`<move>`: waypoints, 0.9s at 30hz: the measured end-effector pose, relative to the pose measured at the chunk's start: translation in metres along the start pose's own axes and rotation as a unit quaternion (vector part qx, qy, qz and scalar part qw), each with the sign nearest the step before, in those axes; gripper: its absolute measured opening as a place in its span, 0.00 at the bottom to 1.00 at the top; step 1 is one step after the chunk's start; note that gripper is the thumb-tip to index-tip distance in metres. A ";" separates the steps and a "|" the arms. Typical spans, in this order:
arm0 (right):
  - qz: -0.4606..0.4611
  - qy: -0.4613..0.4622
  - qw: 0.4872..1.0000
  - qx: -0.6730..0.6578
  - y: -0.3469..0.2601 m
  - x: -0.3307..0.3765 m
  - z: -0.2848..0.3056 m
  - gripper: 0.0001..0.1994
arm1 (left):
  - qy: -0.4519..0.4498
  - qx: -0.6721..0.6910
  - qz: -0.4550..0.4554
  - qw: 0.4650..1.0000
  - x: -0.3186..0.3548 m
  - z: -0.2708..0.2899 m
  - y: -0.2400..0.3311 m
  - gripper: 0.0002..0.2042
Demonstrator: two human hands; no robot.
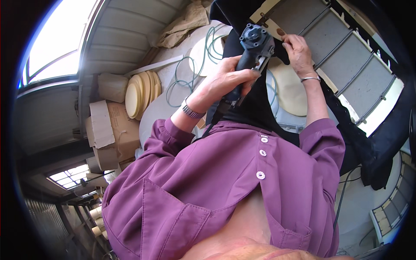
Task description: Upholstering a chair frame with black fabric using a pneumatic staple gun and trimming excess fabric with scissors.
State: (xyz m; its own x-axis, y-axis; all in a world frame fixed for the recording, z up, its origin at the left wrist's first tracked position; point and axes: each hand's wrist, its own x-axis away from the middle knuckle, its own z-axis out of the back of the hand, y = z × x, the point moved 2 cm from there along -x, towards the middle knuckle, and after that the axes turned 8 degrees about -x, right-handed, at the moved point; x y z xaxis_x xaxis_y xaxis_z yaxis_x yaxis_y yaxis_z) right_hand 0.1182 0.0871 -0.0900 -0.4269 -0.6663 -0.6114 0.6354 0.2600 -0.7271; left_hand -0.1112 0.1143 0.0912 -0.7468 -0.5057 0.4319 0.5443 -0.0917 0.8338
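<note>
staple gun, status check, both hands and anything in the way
Left hand gripping the staple gun. Right hand pressing black fabric at frame. Green hose behind, clear of the hands.

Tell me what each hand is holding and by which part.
The left hand grips a dark pneumatic staple gun by its handle; the right hand presses black fabric against the frame.
</note>
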 end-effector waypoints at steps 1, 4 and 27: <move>-0.056 -0.013 0.998 -0.021 0.004 0.007 -0.001 0.05 | 0.001 0.013 0.017 1.000 0.004 0.000 -0.001 0.20; -0.094 -0.014 0.994 -0.049 0.014 0.010 -0.001 0.06 | 0.007 0.022 0.005 1.000 0.007 -0.002 -0.004 0.21; 0.073 -0.064 0.995 0.005 -0.031 0.015 0.006 0.04 | -0.034 -0.034 0.061 0.997 0.018 0.014 -0.005 0.22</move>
State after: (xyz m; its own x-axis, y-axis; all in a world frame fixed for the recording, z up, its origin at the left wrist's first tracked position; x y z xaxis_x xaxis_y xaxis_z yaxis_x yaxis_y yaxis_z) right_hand 0.0959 0.0652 -0.0751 -0.2438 -0.7057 -0.6653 0.6913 0.3547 -0.6295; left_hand -0.1324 0.1173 0.0996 -0.6961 -0.4570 0.5538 0.6564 -0.0926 0.7487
